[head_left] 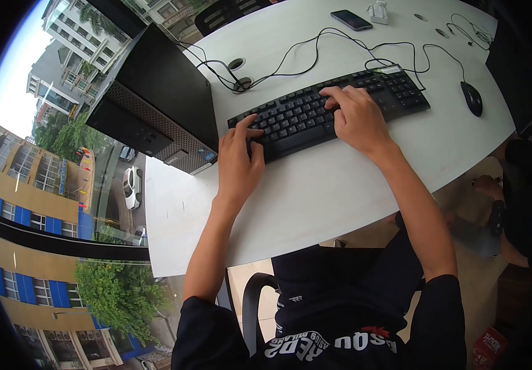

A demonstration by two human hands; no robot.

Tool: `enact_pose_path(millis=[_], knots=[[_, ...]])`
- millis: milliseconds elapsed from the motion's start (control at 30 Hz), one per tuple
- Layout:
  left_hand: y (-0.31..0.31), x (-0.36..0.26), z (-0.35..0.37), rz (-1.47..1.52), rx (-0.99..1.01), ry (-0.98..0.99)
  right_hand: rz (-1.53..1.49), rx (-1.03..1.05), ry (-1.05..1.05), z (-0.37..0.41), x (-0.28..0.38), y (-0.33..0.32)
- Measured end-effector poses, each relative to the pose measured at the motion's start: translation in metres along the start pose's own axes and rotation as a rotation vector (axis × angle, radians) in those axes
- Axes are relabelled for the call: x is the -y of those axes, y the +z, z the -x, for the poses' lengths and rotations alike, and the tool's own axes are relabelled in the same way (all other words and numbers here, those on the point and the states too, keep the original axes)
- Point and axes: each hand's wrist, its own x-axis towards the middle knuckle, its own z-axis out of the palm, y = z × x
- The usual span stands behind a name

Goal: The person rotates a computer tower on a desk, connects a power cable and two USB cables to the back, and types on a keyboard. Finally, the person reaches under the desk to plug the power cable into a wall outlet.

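A black keyboard point(303, 117) lies at a slant on the white table point(290, 203). Over its left end rests my left hand point(239, 161), fingers apart and fingertips on or just above the keys. My right hand point(357, 117) is over the keys right of the middle, its fingers bent and partly spread, holding nothing. Left of the keyboard, close to my left hand, stands a black computer tower point(161, 105). To the right of the keyboard is a black mouse point(471, 98), touched by neither hand.
Black cables point(284, 71) run behind the keyboard near round desk holes. A phone point(351, 20), a small white object point(378, 12) and a thin coiled cable point(473, 34) lie at the back. A window is at the left; part of another person point(491, 187) shows at the right.
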Motion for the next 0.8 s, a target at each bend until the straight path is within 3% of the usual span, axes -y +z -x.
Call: enact_pose_path(millis=[100, 233, 333, 400, 500, 600, 667, 733, 800], knots=[[0.005, 0.0, 0.0, 0.016, -0.061, 0.094, 0.002, -0.018, -0.036, -0.001, 0.002, -0.001], [0.005, -0.005, 0.0, 0.047, 0.031, 0.065, 0.024, 0.021, -0.033, 0.0, 0.006, -0.002], [0.006, -0.009, 0.0, 0.0, 0.015, 0.096, -0.003, -0.083, -0.199, -0.003, 0.012, -0.004], [0.01, -0.006, -0.001, -0.018, 0.029, 0.175, 0.01, 0.005, -0.205, 0.0, 0.016, 0.002], [0.006, -0.013, -0.003, 0.007, 0.024, 0.061, 0.043, -0.006, -0.257, 0.003, 0.017, 0.012], [0.011, -0.01, -0.001, -0.14, -0.014, 0.236, 0.038, -0.118, -0.343, 0.004, 0.021, 0.013], [0.017, -0.005, 0.003, -0.19, 0.075, 0.248, 0.045, -0.059, -0.342, 0.01, 0.023, 0.023], [0.023, -0.002, 0.002, -0.044, 0.127, 0.19, 0.121, 0.034, -0.34, 0.013, 0.02, 0.029], [0.028, -0.003, -0.001, 0.137, 0.112, 0.135, 0.152, -0.088, -0.378, 0.01, 0.017, 0.042]])
